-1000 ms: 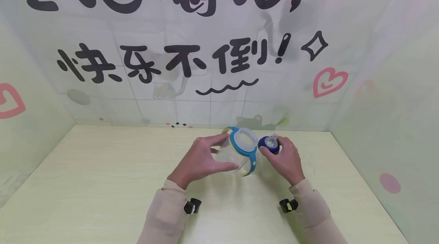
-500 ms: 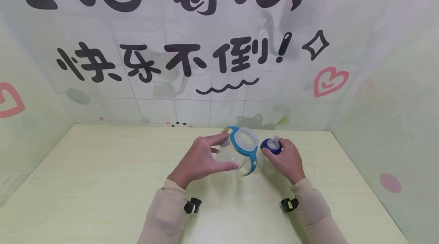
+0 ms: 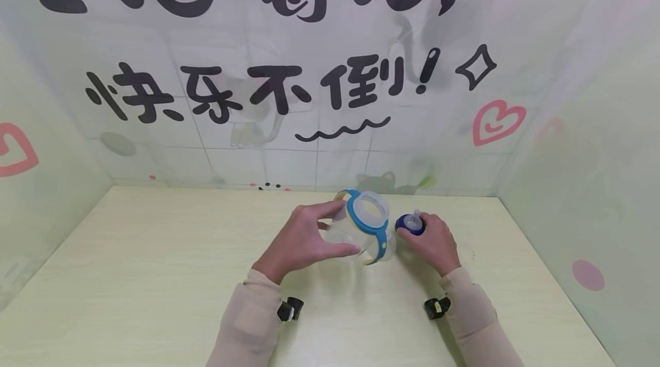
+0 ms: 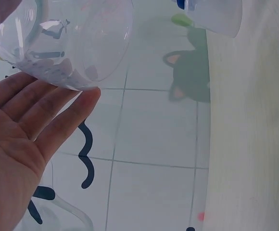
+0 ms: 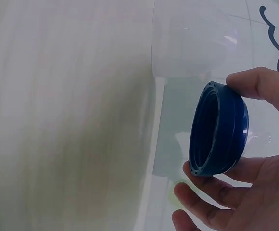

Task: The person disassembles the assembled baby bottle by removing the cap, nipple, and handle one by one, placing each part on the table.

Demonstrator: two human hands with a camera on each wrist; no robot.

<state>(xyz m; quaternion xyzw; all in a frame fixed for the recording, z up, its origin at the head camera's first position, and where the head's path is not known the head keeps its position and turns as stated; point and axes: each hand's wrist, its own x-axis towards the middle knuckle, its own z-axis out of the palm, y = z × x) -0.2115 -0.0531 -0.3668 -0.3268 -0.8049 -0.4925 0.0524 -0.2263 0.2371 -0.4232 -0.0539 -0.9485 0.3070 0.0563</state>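
Observation:
A clear wide bottle (image 3: 341, 234) is tilted to the right in my left hand (image 3: 301, 241), thumb and fingers on either side of it. A blue ring with two handles (image 3: 381, 245) circles its neck, and the open white rim faces right. In the left wrist view, fingertips touch the clear wall (image 4: 74, 45) of the bottle. My right hand (image 3: 437, 241) pinches a dark blue screw cap with a clear spout (image 5: 221, 130) between thumb and fingers. The right wrist view shows the cap's hollow threaded underside. Bottle and cap are apart.
A clear cup-shaped piece (image 5: 192, 38) is at the table's back in the right wrist view, also partly seen past the bottle's handle. The pale wooden table (image 3: 154, 275) meets a printed back wall (image 3: 289, 166) and a right side wall (image 3: 588, 184).
My right hand has moved slightly right and down with the screw cap, widening the gap to the bottle. The left hand and bottle have stayed nearly still.

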